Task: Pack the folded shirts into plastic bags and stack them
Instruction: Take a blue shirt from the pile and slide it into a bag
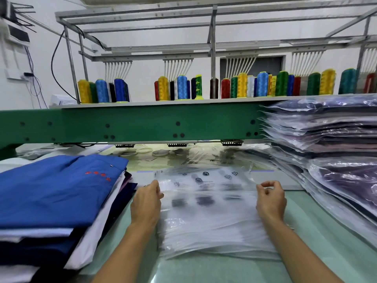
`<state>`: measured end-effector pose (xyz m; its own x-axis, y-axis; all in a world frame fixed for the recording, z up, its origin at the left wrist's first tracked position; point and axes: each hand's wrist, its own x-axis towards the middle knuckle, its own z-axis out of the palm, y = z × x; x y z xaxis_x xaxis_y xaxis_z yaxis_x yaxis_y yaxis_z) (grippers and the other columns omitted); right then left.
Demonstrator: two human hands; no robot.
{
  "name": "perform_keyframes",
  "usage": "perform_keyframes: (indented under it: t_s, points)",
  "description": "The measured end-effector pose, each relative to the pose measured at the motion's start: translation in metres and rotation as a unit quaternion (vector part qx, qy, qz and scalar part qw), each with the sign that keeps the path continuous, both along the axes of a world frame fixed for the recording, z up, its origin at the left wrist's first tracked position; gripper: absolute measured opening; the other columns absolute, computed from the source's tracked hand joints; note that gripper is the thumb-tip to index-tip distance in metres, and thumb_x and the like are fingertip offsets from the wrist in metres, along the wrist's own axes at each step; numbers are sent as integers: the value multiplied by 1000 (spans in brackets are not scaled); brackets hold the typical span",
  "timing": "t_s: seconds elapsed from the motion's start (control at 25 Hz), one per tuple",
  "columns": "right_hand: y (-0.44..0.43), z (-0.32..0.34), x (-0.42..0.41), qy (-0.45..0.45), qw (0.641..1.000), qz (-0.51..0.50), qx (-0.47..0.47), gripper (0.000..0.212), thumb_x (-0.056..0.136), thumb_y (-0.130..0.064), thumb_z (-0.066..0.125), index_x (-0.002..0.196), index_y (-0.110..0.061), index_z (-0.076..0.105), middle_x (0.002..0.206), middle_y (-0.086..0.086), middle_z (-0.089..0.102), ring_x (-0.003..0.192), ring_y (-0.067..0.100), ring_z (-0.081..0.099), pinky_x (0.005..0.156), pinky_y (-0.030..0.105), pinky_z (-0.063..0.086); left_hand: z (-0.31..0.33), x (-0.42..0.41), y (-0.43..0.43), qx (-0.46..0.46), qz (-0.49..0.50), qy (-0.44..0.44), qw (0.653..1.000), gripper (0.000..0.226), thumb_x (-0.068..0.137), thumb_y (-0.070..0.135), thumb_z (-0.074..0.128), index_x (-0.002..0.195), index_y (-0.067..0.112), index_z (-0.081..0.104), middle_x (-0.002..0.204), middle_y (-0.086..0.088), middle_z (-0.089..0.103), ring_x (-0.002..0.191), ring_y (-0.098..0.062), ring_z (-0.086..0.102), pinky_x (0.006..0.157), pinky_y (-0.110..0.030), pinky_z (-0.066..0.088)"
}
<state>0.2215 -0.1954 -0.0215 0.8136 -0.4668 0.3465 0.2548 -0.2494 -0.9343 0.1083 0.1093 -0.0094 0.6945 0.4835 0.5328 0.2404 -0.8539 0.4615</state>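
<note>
- Over at nine o'clock sits the pile of folded shirts (51,201), a blue shirt (61,186) on top with red stitching on its chest. These have no bags on them yet, and the pile is thick, so I'd say plenty of packing is left.
- The left hand (145,203) is at the left edge of the top bag (206,193), thumb laid over the film and fingers curled under it, pinching that edge.
- The top bag lies dead centre, on the stack of empty bags (214,242) on the pale green table (204,270). It is empty and no shirt is near its mouth, so this round looks to be at its first step: picking a bag.
- As I judge it, the bag's long axis runs six to twelve o'clock, with the printed end pointing to twelve, toward the green beam (142,123) and the thread cones (181,86). Which end is open I cannot tell.
- The right hand (270,201) is at the bag's right edge, fingertips curled against the thumb. The film there is blurred, so I cannot tell whether it has hold of anything.
- At three o'clock rises the stack of bagged shirts (326,135), dark garments sealed in clear film, many layers high. That is the finished work, and there's a good deal of it.
</note>
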Motion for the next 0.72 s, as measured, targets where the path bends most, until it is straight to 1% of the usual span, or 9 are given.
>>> perform_keyframes:
  t_s: [0.08, 0.16, 0.2, 0.28, 0.36, 0.44, 0.56, 0.64, 0.72]
  points:
    - [1, -2, 0, 4, 1000, 27, 3, 15, 96, -13, 64, 87, -16, 53, 69, 4, 62, 60, 23, 54, 58, 34, 44, 0, -1, 4, 55, -32, 27, 998, 10, 96, 20, 66, 97, 23, 57, 102, 9, 69, 109, -17, 59, 82, -40, 52]
    - [3, -3, -1, 9, 997, 81, 16, 14, 96, -14, 64, 87, -17, 54, 70, 7, 61, 59, 26, 52, 60, 43, 50, -1, 1, 3, 83, -124, 51, 988, 24, 93, 41, 70, 114, 34, 62, 114, 19, 62, 119, -8, 50, 97, -37, 47]
    - [5, -4, -1, 7, 995, 102, 12, 14, 96, -15, 64, 87, -18, 54, 68, 7, 60, 57, 25, 49, 58, 42, 49, 0, 2, 0, 79, -164, 57, 982, 22, 92, 44, 70, 113, 38, 66, 112, 23, 63, 117, -5, 53, 95, -35, 49]
    - [8, -6, -1, 4, 991, 132, -4, 14, 96, -15, 64, 87, -18, 54, 64, 7, 53, 54, 23, 43, 55, 37, 42, -1, 3, -7, 69, -215, 63, 972, 13, 91, 44, 71, 101, 37, 71, 102, 23, 69, 102, -2, 62, 86, -31, 52]
    - [11, -7, -1, 7, 988, 152, 6, 14, 97, -15, 63, 86, -17, 53, 62, 7, 49, 51, 21, 39, 51, 33, 37, -5, 3, -10, 58, -250, 77, 964, 27, 85, 52, 74, 108, 37, 70, 106, 24, 68, 100, 3, 60, 87, -25, 50]
    - [12, -6, -2, 20, 984, 166, 57, 13, 98, -14, 61, 87, -16, 54, 63, 7, 48, 48, 19, 37, 44, 27, 36, -7, 1, -13, 57, -265, 100, 957, 38, 82, 55, 75, 117, 39, 69, 112, 26, 66, 104, 5, 59, 91, -23, 49]
    - [11, -3, -5, 37, 981, 168, 91, 12, 99, -14, 61, 88, -14, 54, 66, 8, 51, 50, 20, 40, 42, 27, 37, -6, 3, -19, 106, -245, 100, 958, 13, 92, 38, 67, 103, 35, 74, 101, 22, 72, 94, -1, 63, 83, -29, 53]
    - [12, -2, -9, 20, 989, 142, 24, 13, 97, -16, 63, 86, -17, 55, 69, 5, 55, 55, 21, 45, 50, 34, 41, -4, 2, -23, 122, -213, 81, 966, 7, 91, 37, 69, 93, 31, 73, 92, 19, 71, 87, -4, 62, 77, -30, 53]
    - [15, -1, -16, -1, 989, 84, -123, 12, 95, -23, 66, 86, -24, 58, 81, -2, 58, 72, 19, 53, 60, 33, 42, -2, 2, -23, 122, -195, 66, 971, 12, 88, 38, 73, 83, 29, 66, 83, 18, 64, 81, -6, 58, 71, -28, 49]
